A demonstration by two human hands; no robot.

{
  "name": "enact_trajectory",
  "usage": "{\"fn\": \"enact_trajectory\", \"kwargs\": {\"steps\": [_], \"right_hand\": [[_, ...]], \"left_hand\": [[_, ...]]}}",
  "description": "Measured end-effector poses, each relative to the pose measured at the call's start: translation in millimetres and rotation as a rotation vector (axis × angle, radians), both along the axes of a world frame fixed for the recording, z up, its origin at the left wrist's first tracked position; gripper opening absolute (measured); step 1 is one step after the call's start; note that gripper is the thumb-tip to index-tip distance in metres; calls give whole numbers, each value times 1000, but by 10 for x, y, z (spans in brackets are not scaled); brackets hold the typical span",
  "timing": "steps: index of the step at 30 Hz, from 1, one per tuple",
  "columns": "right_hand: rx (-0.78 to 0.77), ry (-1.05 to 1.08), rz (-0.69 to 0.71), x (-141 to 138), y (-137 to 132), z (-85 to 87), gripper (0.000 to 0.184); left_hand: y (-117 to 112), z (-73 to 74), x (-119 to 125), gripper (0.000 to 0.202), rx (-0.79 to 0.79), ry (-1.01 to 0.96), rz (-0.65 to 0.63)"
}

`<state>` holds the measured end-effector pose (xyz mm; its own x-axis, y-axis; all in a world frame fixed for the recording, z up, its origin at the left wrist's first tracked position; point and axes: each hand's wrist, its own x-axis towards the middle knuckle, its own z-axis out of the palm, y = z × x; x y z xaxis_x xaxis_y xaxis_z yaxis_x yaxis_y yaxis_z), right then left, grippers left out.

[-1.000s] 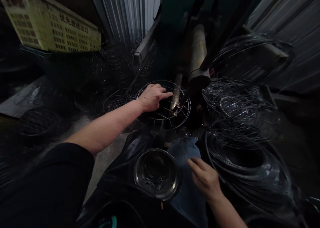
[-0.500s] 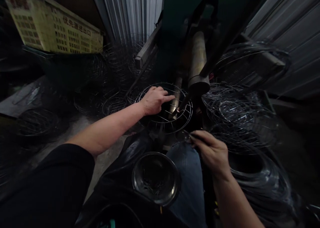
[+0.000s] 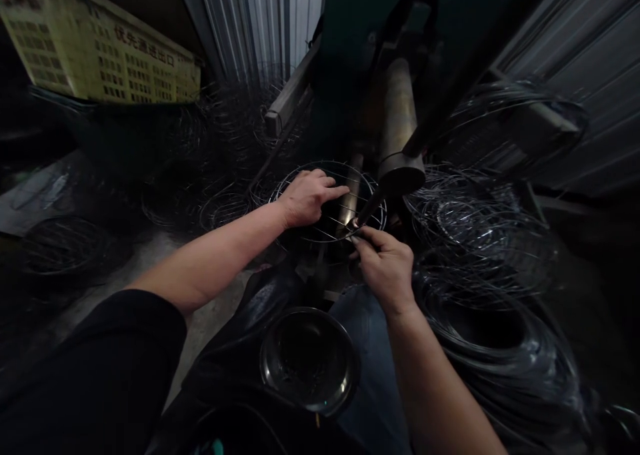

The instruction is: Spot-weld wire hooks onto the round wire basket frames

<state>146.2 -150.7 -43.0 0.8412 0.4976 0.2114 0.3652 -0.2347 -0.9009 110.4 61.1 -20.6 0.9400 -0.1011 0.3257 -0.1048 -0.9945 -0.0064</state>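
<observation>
Dim workshop. Welding machine (image 3: 397, 125) fills upper centre; piles of wire rings (image 3: 480, 222) at right. Round wire basket (image 3: 327, 205) sits centre frame under machine's tip. Left hand (image 3: 306, 196) lies palm-down on basket's left rim, fingers spread flat, arm stretched fwd. Right hand (image 3: 384, 265) at basket's near-right edge, thumb and fingers pinched on a thin wire. Steel bowl (image 3: 310, 362) at bottom centre.

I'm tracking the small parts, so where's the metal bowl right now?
In the head view the metal bowl sits low and centre on the person's lap, beside the right forearm and below the wire basket that both hands touch.
</observation>
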Motion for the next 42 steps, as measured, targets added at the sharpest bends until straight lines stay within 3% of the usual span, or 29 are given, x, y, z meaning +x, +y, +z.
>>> {"fn": "enact_trajectory", "kwargs": {"steps": [5, 11, 19, 31, 38, 42], "right_hand": [[172, 249, -31, -34, -40, -137, 26], [263, 206, -40, -95, -94, -233, 18], [235, 100, -55, -35, -113, -275, 15], [237, 397, 35, -1, -54, -177, 25], [154, 222, -70, -62, 3, -163, 23], [219, 230, -84, -101, -8, -224, 22]], "left_hand": [[-3, -14, 7, 54, 2, -20, -37], [-23, -20, 37, 53, 0, -43, -75], [63, -51, 145, 56, -30, -50, -146], [59, -13, 188, 56, 8, -9, -138], [47, -10, 211, 56, 7, -26, -162], [40, -4, 222, 54, -11, -54, -188]]}}
